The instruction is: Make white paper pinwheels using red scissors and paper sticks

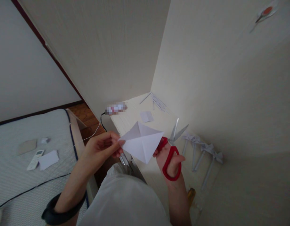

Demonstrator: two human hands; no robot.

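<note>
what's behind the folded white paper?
Behind the folded paper: part of the red scissor handles in the right hand, blades open beyond. The white table continues underneath. Right fingertips are covered.

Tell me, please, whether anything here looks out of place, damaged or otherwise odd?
Nothing looks damaged. The left hand pinches the creased white paper; the right hand holds red scissors with blades open. One oddity: a pinwheel-like thing stuck high on the wall.

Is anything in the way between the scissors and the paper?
Nothing visible. The right hand holds the red scissors with open blades just beside the folded paper, which the left hand pinches at its other corner. Only air lies between blades and paper.
</note>
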